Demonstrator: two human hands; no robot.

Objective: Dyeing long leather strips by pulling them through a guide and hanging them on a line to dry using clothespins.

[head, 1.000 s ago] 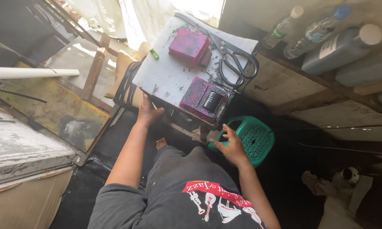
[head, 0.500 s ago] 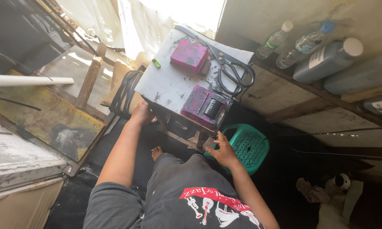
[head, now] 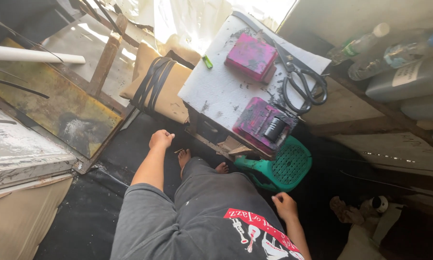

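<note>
The green plastic stool point(head: 281, 168) stands on the dark floor under the white table's point(head: 216, 89) near edge. The right hand point(head: 285, 206) hangs just beside it, fingers loosely curled, holding nothing. The left hand point(head: 161, 139), a loose empty fist, hovers near the table's corner, below the tan cushion point(head: 171, 94).

Black scissors point(head: 303, 84) on table; plastic bottles point(head: 361, 45) beyond.
</note>
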